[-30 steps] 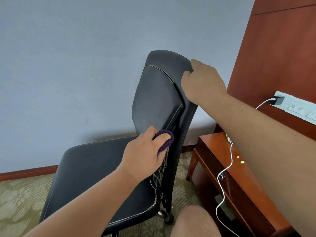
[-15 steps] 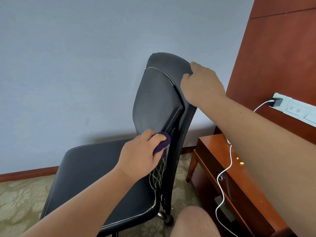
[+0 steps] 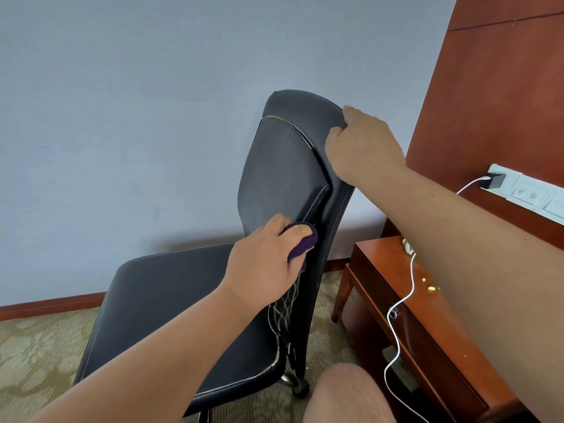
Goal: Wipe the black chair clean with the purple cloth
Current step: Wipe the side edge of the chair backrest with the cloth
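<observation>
Purple cloth (image 3: 302,245), soft & light, is bunched small in left hand (image 3: 262,270), fingers curled round it, pressed low on the backrest (image 3: 283,169) of black chair (image 3: 171,288). Right hand (image 3: 364,145) grips backrest's top corner, fingers wrapped over the rim. Chair prob. rolls on its caster (image 3: 300,390) & the covering looks slick; steady it w/ 1 hand at top. Go easy near frayed threads (image 3: 285,309) below the cloth.

single view: head-worn wide-angle camera. we look forward and down onto the black chair (image 3: 283,166), close in, and it fills the middle of the frame. we face the wall (image 3: 122,117), with carpet (image 3: 36,346) lower left and the wooden side table (image 3: 381,264) at right.
</observation>
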`<act>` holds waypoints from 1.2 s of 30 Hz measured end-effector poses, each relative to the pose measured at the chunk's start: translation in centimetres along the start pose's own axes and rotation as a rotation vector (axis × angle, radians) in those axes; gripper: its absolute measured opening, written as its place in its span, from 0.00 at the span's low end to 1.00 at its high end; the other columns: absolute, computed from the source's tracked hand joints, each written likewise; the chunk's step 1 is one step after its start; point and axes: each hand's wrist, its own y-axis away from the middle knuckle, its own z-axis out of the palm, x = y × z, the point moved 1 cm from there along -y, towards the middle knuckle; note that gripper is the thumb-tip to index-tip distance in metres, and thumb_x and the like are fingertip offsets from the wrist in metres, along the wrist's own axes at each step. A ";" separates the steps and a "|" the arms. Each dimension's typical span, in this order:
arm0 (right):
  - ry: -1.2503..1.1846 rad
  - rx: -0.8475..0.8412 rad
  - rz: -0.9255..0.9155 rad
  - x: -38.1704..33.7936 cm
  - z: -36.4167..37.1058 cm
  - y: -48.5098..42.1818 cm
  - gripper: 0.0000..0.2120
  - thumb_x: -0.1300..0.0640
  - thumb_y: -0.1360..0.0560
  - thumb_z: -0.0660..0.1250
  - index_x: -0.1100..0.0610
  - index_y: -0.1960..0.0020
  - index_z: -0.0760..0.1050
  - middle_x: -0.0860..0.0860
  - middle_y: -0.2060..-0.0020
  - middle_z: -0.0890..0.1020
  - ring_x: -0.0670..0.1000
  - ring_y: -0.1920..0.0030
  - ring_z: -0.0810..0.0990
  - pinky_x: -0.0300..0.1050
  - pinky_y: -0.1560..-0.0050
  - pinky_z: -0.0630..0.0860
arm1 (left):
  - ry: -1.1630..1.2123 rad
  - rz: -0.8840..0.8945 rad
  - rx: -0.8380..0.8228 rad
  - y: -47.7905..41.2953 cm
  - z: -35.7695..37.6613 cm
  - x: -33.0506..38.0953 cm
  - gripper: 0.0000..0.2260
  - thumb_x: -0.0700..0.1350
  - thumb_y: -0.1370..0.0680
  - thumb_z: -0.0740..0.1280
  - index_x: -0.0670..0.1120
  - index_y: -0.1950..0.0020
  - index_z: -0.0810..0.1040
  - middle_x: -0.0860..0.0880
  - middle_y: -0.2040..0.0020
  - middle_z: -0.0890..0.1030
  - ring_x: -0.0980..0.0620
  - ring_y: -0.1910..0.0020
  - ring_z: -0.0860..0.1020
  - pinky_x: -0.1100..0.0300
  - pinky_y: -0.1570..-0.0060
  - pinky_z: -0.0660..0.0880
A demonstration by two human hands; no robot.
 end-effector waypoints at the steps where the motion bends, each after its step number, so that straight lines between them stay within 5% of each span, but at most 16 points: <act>1: 0.004 -0.003 0.003 0.1 0.0 0.0 0.20 0.56 0.21 0.52 0.56 0.31 0.68 0.55 0.41 0.76 0.56 0.51 0.70 0.49 0.53 0.72 | -0.009 0.010 -0.014 0.0 0.2 0.1 0.12 0.51 0.22 0.66 0.54 0.39 0.76 0.53 0.49 0.76 0.52 0.61 0.78 0.60 0.71 0.74; 8: 0.013 -0.012 -0.003 0.0 0.0 0.1 0.05 0.57 0.22 0.52 0.55 0.50 0.65 0.53 0.52 0.74 0.58 0.55 0.73 0.49 0.59 0.68 | -0.044 0.041 -0.117 2.0 1.0 -1.3 0.14 0.48 0.24 0.68 0.53 0.39 0.75 0.52 0.49 0.76 0.51 0.60 0.78 0.58 0.70 0.77; 19: -0.025 -0.005 -0.002 0.0 0.1 0.1 0.08 0.57 0.24 0.52 0.51 0.61 0.58 0.52 0.59 0.71 0.51 0.65 0.67 0.46 0.68 0.60 | 0.010 -0.004 -0.046 -0.1 -0.7 0.0 0.12 0.53 0.21 0.62 0.54 0.39 0.76 0.54 0.50 0.75 0.53 0.62 0.77 0.59 0.70 0.75; 30: -0.021 -0.002 -0.010 0.3 0.2 -0.1 0.03 0.57 0.23 0.52 0.54 0.53 0.63 0.52 0.58 0.72 0.50 0.65 0.68 0.46 0.68 0.61 | -0.197 0.048 -0.257 2.3 1.2 -0.6 0.14 0.52 0.22 0.62 0.56 0.36 0.72 0.52 0.47 0.71 0.51 0.59 0.76 0.56 0.69 0.76; 36: -0.023 -0.005 -0.006 0.2 0.3 -0.2 0.03 0.57 0.23 0.52 0.54 0.56 0.61 0.51 0.59 0.70 0.50 0.65 0.67 0.46 0.68 0.60 | -0.107 -0.042 -0.221 1.9 0.8 0.0 0.12 0.57 0.20 0.59 0.60 0.38 0.73 0.56 0.49 0.71 0.54 0.58 0.77 0.57 0.66 0.76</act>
